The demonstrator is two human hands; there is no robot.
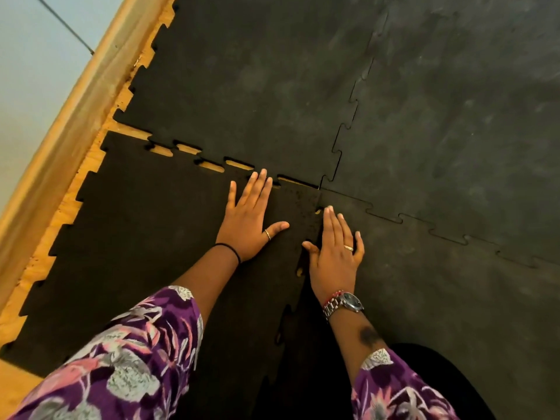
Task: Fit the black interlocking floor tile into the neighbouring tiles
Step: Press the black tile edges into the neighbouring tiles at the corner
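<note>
A loose black interlocking tile (145, 237) lies at the lower left on the wooden floor. Its far edge sits a little short of the upper tile (248, 86), and slots of bare wood show between their teeth. Its right edge overlaps the toothed edge of the right-hand tile (424, 298). My left hand (248, 219) rests flat, fingers spread, on the loose tile near its far right corner. My right hand (336, 253) lies flat along the seam between the loose tile and the right-hand tile. Neither hand grips anything.
A wooden skirting board (69, 110) and pale wall (27, 56) run along the left. Bare wood floor (18, 386) shows at the lower left. A further joined tile (469, 101) fills the upper right. Patterned purple sleeves cover both forearms.
</note>
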